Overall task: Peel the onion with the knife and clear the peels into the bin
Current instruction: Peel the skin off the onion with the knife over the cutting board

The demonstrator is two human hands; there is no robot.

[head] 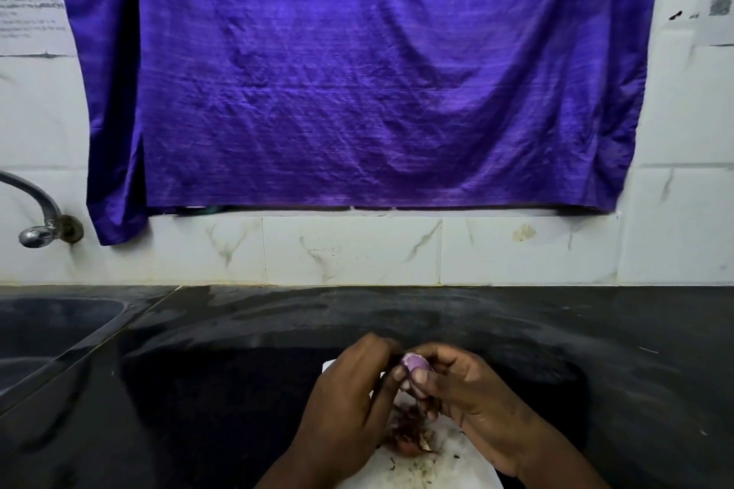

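Observation:
A small purple onion [413,362] is held up above a white board [449,464] at the bottom middle. My right hand [464,397] pinches it between thumb and fingers. My left hand [349,401] has its fingers curled against the onion's left side; what they grip is hidden. A heap of reddish-brown peels [409,435] lies on the board below both hands, with small scraps scattered around. No knife and no bin show in view.
The black stone counter [198,389] runs across the frame. A dark sink [47,333] sits at the left, with a metal tap [37,226] above it. A purple cloth [357,71] hangs on the white tiled wall behind.

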